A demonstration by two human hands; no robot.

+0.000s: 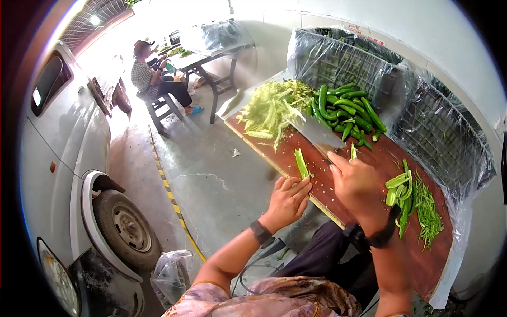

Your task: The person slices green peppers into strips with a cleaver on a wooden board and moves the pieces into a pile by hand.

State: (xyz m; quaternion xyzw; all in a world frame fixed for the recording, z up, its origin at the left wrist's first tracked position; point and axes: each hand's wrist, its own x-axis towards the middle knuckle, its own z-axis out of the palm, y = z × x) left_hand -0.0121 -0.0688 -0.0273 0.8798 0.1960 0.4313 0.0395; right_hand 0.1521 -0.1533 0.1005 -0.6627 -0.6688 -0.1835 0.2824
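My left hand [288, 202] is closed at the table's near edge, its fingertips pinning the lower end of a split green chili pepper [301, 162]. The pepper's pale inner side faces up. In my right hand [355, 182] is the handle of a knife [317, 132], its wide blade angled up and left beyond the pepper. Another cut pepper piece [353, 152] shows just past my right fingers. Whole green chili peppers [348, 108] are heaped behind the blade. Left of them lies a pile of pale green pepper cores and scraps [272, 105].
Split peppers [402, 193] and thin green shreds [428, 214] lie right on the reddish-brown board [364, 211], where seeds are scattered. Plastic-lined crates [346, 63] line the wall. A person [153, 74] sits at another table [211, 58]. A white vehicle [68, 142] stands left.
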